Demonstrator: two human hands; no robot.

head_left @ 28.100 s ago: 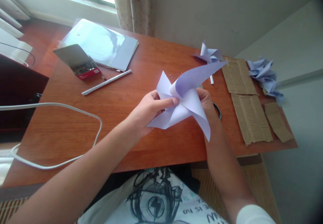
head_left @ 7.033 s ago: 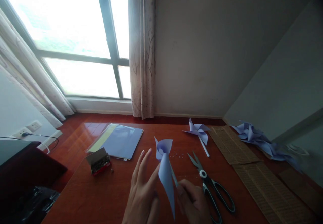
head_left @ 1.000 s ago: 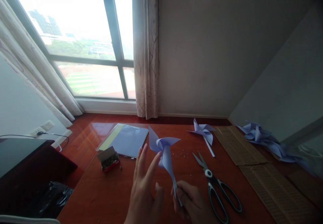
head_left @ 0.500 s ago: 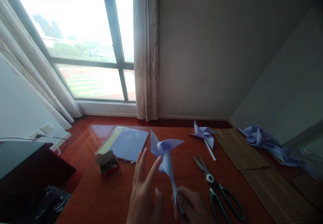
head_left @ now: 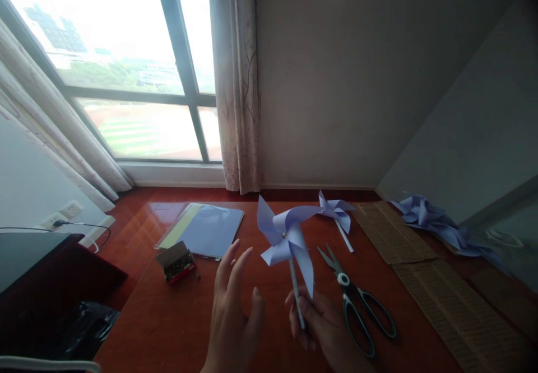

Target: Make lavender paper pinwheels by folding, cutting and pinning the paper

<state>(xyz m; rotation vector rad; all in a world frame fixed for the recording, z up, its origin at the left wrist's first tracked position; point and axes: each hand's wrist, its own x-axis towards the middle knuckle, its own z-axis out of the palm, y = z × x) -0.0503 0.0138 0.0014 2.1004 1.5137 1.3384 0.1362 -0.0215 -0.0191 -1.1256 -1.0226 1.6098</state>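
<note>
A pale lavender paper pinwheel (head_left: 290, 233) stands upright above the table, its blades facing me and a small pin at its hub. My right hand (head_left: 313, 314) is closed around the lower part of its stick. To the left of the pinwheel, my left hand (head_left: 235, 306) is raised with fingers apart, touching nothing. Scissors (head_left: 348, 292) with dark handles lie partly spread beside my right hand. Behind them a second pinwheel (head_left: 335, 210) rests on the table. A small box of pins (head_left: 179, 264) sits with its lid up, left of my left hand.
Lavender paper sheets (head_left: 210, 230) in a clear sleeve lie at the back left of the wooden table (head_left: 168, 317). Corrugated cardboard (head_left: 420, 266) covers the right side, with more paper pinwheels (head_left: 424, 210) piled beyond it. A dark cabinet (head_left: 50, 272) stands at the left.
My left hand has drawn back from the blades to the left. The pinwheel has turned to face me more and shifted right. The view has moved slightly.
</note>
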